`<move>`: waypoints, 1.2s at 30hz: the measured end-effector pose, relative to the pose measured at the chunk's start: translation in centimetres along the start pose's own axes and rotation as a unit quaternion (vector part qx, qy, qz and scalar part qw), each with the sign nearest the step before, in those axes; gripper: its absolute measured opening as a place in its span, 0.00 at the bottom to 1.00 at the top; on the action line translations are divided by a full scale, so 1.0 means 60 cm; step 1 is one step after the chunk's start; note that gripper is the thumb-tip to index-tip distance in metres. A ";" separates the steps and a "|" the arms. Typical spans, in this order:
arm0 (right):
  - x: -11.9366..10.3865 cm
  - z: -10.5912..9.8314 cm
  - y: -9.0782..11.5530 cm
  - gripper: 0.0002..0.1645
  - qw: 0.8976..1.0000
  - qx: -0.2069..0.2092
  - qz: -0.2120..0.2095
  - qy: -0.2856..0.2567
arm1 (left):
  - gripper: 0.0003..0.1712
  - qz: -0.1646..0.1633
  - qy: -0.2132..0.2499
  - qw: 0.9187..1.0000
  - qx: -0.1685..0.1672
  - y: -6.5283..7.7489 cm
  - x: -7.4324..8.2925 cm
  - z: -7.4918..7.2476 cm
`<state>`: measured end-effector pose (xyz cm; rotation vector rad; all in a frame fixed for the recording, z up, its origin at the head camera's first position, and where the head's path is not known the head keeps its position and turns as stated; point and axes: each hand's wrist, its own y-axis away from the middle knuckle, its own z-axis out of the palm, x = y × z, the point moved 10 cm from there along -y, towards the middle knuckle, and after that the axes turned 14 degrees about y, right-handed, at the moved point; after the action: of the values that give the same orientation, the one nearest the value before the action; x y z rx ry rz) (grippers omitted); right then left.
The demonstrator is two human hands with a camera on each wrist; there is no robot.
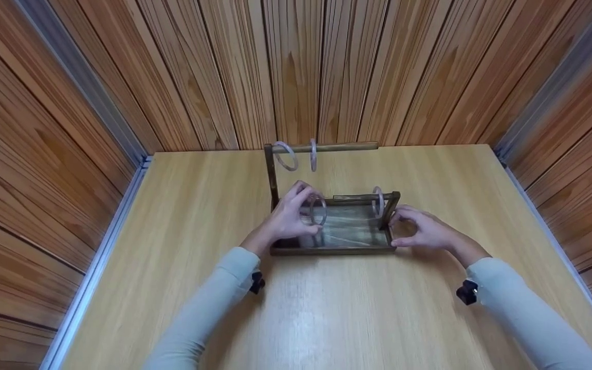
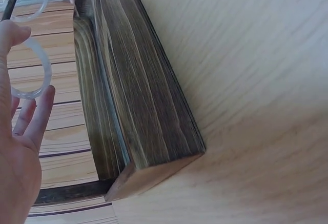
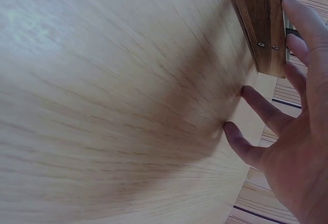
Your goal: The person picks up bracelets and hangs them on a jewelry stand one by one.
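Observation:
My left hand (image 1: 296, 213) holds a pale translucent bangle (image 2: 49, 73) upright between thumb and fingertips, over the left part of a dark wooden stand (image 1: 332, 251). The stand has a shallow tray base, a tall post at the left and a short one at the right, each with a bar. Two bangles, a tilted one (image 1: 294, 155) and one seen edge-on (image 1: 313, 155), hang on the upper bar (image 1: 350, 146). Another bangle (image 1: 380, 198) hangs on the lower bar (image 1: 355, 197) near its post. My right hand (image 1: 424, 228) touches the stand's right end with thumb and fingers, its other fingertips at the tabletop.
The stand sits on a light wooden table (image 1: 337, 313). Behind it rises a wood-plank wall (image 1: 296, 72), with more planks on both sides and a metal rail (image 1: 100, 246) along the left edge. Small black devices (image 1: 257, 282) are at both wrists.

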<state>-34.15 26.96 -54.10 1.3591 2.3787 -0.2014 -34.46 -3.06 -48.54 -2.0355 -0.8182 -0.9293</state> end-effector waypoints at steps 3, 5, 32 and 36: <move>-0.001 -0.001 0.000 0.30 1.000 0.002 0.000 0.002 | 0.38 0.001 0.018 1.000 0.006 -0.002 0.002 0.000; -0.001 -0.001 0.000 0.29 1.000 0.001 0.001 -0.002 | 0.38 0.001 0.033 0.999 0.007 -0.002 0.002 0.002; -0.003 -0.005 -0.001 0.26 1.000 0.010 -0.017 -0.007 | 0.39 0.001 0.080 0.997 0.002 -0.035 0.028 0.034; -0.001 -0.003 -0.001 0.25 1.000 0.005 -0.009 -0.005 | 0.40 0.005 0.067 0.998 0.001 -0.043 0.033 0.037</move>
<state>-34.19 26.94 -53.89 1.3382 2.3868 -0.2249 -34.64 0.57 -47.05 -1.9500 -0.7351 -1.0468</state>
